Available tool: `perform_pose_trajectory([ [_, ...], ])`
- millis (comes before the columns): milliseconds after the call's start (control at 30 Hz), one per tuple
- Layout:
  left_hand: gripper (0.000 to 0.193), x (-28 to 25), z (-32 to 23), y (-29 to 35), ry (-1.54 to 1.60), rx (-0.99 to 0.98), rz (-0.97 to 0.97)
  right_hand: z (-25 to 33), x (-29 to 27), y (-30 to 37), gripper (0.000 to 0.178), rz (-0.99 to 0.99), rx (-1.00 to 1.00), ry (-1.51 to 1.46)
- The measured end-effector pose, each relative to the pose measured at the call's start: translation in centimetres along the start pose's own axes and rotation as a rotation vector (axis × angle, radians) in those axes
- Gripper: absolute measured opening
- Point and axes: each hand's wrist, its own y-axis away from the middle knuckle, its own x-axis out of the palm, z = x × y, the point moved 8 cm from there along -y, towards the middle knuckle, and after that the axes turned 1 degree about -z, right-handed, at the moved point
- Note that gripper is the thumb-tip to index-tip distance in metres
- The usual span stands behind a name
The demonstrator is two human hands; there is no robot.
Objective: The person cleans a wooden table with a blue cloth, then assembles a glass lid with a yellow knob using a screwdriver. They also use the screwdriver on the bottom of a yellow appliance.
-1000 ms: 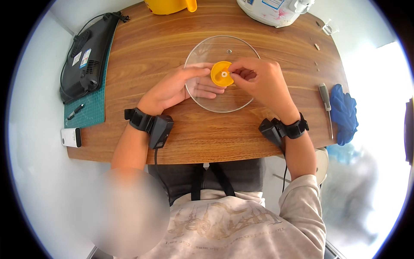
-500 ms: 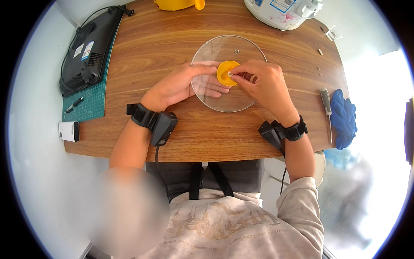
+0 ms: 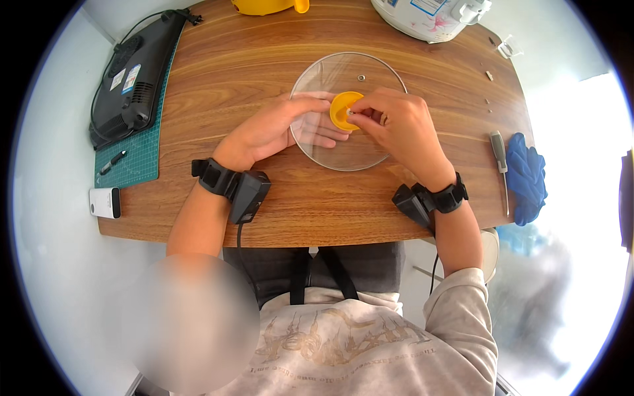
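A round clear glass pot lid with a metal rim is held above the table. My left hand grips it from the left, its fingers stretched out beneath the glass and its thumb on top, touching the yellow knob. That yellow cup-shaped knob sits at the lid's middle with its hollow side showing. My right hand is closed in a pinch over the knob, thumb and forefinger on a small pale fastener at its centre. The fingertips partly cover the fastener, so its exact kind is unclear.
At the left lie a black appliance, a green cutting mat, a pen and a white power bank. A screwdriver and blue cloth lie right. A white appliance and yellow object stand at the back.
My right fingertips have shifted slightly at the knob's centre. The lid and both hands appear a touch further left, as does most of the scene. Both grips stay the same.
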Motion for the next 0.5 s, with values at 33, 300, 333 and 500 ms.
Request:
perform_pose_trajectory([
  [33,0.051,0.05,-0.04,0.02,0.002,-0.001,-0.003,-0.05,0.0,0.02,0.01,-0.002,-0.003,0.002],
  [300,0.052,0.35,-0.27,0.17,-0.02,0.008,-0.003,0.47,0.07,0.06,0.012,0.03,-0.007,0.062],
  [333,0.051,0.3,-0.2,0.17,-0.014,0.005,-0.008,0.52,0.06,0.02,0.012,0.036,-0.006,0.069],
  [500,0.051,0.29,-0.19,0.13,0.029,0.002,0.026,0.17,0.18,-0.1,0.011,0.061,0.058,0.037],
])
